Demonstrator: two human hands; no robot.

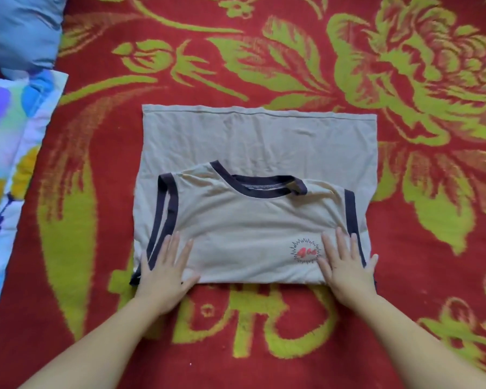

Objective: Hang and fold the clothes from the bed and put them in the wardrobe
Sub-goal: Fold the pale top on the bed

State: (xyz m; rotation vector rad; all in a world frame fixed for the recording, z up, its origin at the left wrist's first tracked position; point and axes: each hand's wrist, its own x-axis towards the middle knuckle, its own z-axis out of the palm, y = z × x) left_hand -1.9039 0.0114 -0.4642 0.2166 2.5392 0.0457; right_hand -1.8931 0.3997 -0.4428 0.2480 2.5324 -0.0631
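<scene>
The top (244, 220), folded once, is pressed flat at centre of the bed (348, 66) by both released palms: left hand (163, 268) at 7 o'clock, right hand (345, 265) at 5. Folding is judged underway; another fold seems needed next.

Both my bare forearms reach forward from the bottom corners and angle in toward each other. My left hand (164, 269) lies palm down with its fingers straight and close together, pointing away from me, the thumb spread out to the side. My right hand (344, 263) lies flat the same way, fingers straight and slightly fanned, thumb held out wide. Neither hand curls or pinches; both press down flat.
</scene>
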